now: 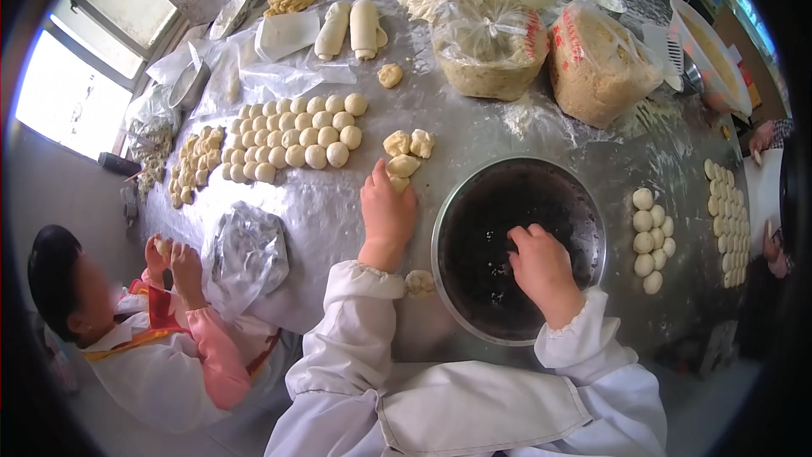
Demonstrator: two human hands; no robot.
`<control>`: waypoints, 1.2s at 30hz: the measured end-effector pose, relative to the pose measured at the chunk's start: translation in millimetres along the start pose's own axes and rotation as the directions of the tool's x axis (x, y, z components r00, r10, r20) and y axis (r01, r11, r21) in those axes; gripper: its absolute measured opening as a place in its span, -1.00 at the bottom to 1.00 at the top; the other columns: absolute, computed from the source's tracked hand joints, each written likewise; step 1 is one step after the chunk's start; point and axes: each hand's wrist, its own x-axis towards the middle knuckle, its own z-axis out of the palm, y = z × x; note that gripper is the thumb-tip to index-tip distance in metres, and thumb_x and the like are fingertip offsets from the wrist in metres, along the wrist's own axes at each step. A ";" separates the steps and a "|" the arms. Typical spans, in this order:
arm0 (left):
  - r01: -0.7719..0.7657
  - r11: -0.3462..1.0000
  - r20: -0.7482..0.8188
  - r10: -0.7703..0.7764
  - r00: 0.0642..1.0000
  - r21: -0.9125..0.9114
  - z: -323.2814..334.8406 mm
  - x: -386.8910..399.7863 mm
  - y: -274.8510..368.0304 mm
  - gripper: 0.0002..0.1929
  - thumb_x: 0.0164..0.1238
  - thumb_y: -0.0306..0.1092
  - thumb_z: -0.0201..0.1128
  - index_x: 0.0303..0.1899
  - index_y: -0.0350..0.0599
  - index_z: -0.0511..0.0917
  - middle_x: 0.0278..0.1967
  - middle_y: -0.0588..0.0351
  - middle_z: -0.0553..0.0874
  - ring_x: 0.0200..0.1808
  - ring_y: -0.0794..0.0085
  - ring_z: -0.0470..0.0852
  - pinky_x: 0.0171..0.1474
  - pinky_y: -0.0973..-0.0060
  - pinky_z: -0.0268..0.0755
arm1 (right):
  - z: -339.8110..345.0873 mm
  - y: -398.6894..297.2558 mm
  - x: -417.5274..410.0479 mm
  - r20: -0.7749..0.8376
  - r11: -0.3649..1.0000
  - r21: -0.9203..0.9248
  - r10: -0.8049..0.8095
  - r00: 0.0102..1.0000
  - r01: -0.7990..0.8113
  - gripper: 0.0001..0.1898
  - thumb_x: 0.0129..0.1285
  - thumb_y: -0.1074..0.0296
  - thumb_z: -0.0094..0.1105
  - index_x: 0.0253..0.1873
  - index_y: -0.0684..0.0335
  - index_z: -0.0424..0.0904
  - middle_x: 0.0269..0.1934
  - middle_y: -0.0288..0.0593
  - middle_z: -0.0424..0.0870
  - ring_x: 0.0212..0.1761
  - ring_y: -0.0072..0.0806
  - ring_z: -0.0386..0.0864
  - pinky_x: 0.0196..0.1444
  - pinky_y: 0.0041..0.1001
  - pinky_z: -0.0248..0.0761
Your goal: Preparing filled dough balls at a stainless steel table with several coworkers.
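Note:
My left hand [388, 219] reaches to a small group of yellowish dough pieces [403, 166]. Its fingers touch the nearest piece, partly hidden behind them; whether they grip it I cannot tell. Over a round dark pan [469, 203] with a metal rim hangs my right hand [540, 266], fingers apart and nothing visible between them. Small white bits [497, 270] lie scattered on the pan's dark bottom. Between the pan and my left sleeve sits a lump of pale, speckled filling or dough [419, 284].
Rows of dough balls [292, 133] stand at left, more dough balls [652, 238] right of the pan. Two bagged masses [488, 70] [599, 70] sit behind. A co-worker [158, 343] handles a small piece beside a plastic bag [247, 254]. Another person's hands [764, 136] show far right.

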 end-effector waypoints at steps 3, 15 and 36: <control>0.210 0.971 0.177 -0.188 0.966 -0.117 -27.6 -13.5 -5.1 -0.38 0.17 -0.36 0.35 0.28 -0.32 0.39 -0.03 -0.24 0.64 0.03 -0.11 0.60 0.13 0.14 0.45 | 1.1 4.2 0.1 0.060 1.000 0.010 0.014 0.998 -0.014 -0.73 0.12 0.46 0.33 -0.05 0.20 0.58 -0.18 -0.02 0.60 -0.14 -0.05 0.66 -0.09 -0.18 0.57; -0.126 0.991 0.102 0.121 0.987 0.041 -54.8 -81.4 -17.7 -0.83 0.22 -0.41 0.28 -0.17 -0.17 0.59 -0.16 -0.08 0.60 -0.04 0.02 0.56 0.04 0.16 0.39 | 2.2 -2.0 1.7 0.023 0.999 0.021 -0.031 0.999 0.030 -0.70 0.13 0.48 0.34 -0.01 0.21 0.58 -0.14 0.01 0.58 -0.12 -0.01 0.65 -0.06 -0.18 0.57; -0.121 0.959 0.353 0.024 0.935 0.258 -62.6 -92.9 -16.8 -0.19 0.26 -0.08 0.31 0.44 -0.32 0.21 0.47 -0.20 0.26 0.53 -0.11 0.14 0.51 -0.05 -0.08 | 9.1 -6.6 3.8 0.015 0.997 0.046 -0.059 0.998 0.058 -0.68 0.16 0.39 0.33 0.03 0.19 0.59 -0.14 0.02 0.62 -0.09 0.01 0.63 -0.07 -0.17 0.55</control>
